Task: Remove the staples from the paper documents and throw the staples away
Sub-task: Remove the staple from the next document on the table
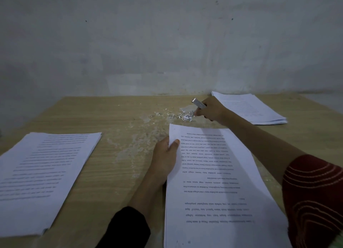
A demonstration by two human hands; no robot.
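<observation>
A printed paper document [219, 182] lies in front of me on the wooden table [118, 164], its text upside down to me. My left hand [166, 158] grips its far left edge, thumb on top of the page. My right hand [211, 110] reaches past the document's far end and holds a small silver metal tool [199, 103], its tip pointing up and left. Just left of that hand lies a scatter of pulled staples and paper bits [178, 115].
A stack of printed pages [37, 175] lies at the near left of the table. Another stack [248, 108] sits at the far right against the grey wall [167, 43]. Whitish scuffed patches mark the table's middle.
</observation>
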